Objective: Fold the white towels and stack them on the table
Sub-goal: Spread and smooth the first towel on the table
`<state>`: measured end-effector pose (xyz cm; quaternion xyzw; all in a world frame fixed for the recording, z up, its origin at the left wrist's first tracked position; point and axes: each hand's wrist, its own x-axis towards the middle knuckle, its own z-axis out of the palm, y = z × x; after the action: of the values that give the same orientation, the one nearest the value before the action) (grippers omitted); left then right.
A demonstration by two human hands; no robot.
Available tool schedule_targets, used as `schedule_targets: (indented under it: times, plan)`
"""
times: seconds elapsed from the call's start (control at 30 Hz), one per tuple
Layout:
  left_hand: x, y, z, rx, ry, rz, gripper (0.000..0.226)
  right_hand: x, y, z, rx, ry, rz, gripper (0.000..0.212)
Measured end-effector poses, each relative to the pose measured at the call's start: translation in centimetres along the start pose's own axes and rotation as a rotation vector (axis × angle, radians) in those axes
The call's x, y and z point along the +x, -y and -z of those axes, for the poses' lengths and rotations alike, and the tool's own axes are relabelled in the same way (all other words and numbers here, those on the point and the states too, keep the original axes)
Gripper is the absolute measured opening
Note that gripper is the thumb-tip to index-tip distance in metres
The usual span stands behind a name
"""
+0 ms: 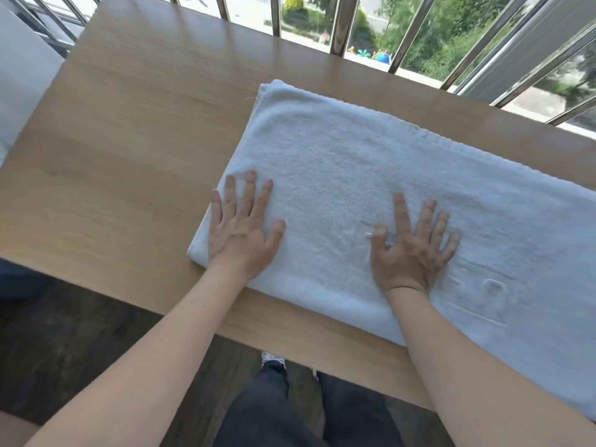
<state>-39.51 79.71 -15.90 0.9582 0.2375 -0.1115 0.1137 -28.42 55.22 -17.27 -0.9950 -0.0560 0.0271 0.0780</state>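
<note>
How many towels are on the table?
1. The towel lies on the right of the table, left hand and right hand pressing flat on it. Others may lie outside the frame.

A white towel (371,175), folded into a long band, lies across the wooden table (129,140) — its right end runs out of view. Both palms press flat on it, fingers spread: the left hand (242,230) at the towel's left end near the front edge, the right hand (412,250) further along. Beyond the table stands a metal railing (342,24), greenery behind it. Dark trousers (280,411) show below the table edge.
</note>
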Motion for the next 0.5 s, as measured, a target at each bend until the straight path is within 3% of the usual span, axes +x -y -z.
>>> schedule_targets:
  times: [0.17,0.37,0.5]
  plan:
    - [-2.9,-5.1,-1.9,0.003,-0.011,-0.296,0.074,0.0,0.0,-0.1,-0.002,-0.011,-0.007,0.066]
    - [-3.0,-6.8,-2.9,0.042,-0.020,-0.267,0.073,-0.1,0.2,0.0,0.051,-0.040,0.001,0.062]
    - [-3.3,-10.2,-3.3,0.036,-0.012,-0.330,0.070,0.0,-0.2,0.5,0.077,0.038,0.001,0.061]
